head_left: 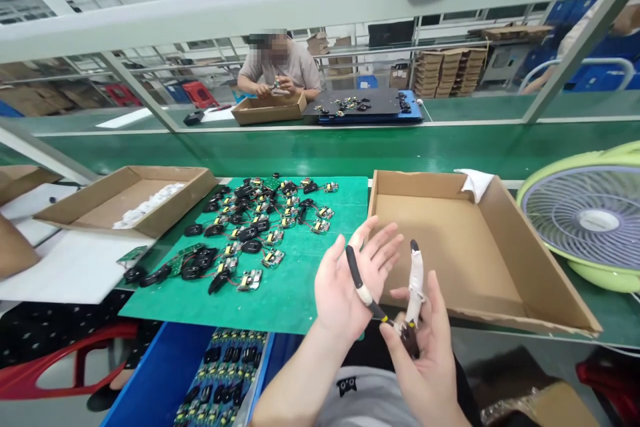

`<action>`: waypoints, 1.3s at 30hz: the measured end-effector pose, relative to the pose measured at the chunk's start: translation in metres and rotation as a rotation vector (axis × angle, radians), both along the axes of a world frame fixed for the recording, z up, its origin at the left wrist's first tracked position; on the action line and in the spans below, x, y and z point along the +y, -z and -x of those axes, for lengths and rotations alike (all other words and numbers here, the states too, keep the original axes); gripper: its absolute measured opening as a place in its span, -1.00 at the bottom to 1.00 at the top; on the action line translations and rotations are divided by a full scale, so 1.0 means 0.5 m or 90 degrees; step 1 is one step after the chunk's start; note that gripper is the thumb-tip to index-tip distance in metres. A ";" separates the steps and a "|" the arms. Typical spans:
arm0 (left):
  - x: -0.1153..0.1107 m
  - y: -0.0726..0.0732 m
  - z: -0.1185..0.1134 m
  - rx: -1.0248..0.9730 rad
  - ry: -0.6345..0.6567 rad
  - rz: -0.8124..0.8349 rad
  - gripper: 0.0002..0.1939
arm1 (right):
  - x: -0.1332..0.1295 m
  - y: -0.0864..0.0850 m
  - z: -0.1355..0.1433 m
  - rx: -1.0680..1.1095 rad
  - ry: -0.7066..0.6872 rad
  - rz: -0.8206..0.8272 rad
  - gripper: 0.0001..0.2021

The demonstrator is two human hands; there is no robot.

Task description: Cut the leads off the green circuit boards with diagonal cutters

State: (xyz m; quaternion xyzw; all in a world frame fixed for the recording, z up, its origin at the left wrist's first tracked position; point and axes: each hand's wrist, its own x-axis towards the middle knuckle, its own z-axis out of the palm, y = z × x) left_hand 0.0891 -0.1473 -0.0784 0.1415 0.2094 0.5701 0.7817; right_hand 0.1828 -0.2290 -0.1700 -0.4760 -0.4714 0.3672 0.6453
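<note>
My left hand [357,273] is turned palm up with its fingers stretched out. Across that palm lies one black handle of a pair of pliers [366,295], not gripped by the fingers. My right hand [425,353] pinches the pliers near their pivot, with the jaw end low in the fingers and partly hidden. The handles are spread apart, and the right one is wrapped in white tape. Left of my hands, many small circuit boards [250,279] wired to black plastic parts [251,245] lie on a green mat [300,293].
A cardboard tray [445,240] sits at right, with a white scrap [475,183] over its rim and a green fan [595,220] beyond. Another cardboard box [165,213] holds white pieces at left. Below is a blue bin [150,373] of boards. A co-worker [280,73] sits opposite.
</note>
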 end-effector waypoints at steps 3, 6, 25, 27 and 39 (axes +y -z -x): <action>-0.006 0.014 -0.012 -0.004 0.004 0.007 -0.34 | -0.011 0.015 -0.003 0.003 0.030 0.004 -0.21; -0.014 0.018 -0.022 0.001 0.008 0.012 -0.33 | -0.018 0.016 -0.014 -0.022 0.036 -0.030 -0.21; -0.097 -0.054 -0.027 0.026 -0.100 -0.045 -0.31 | -0.043 -0.015 -0.011 0.025 -0.008 -0.176 -0.21; -0.109 -0.065 -0.031 0.032 -0.105 -0.053 -0.31 | -0.046 -0.023 -0.014 0.012 0.003 -0.209 -0.23; -0.207 -0.101 -0.069 0.081 -0.129 -0.209 -0.27 | -0.125 -0.046 -0.034 0.055 0.070 -0.275 -0.26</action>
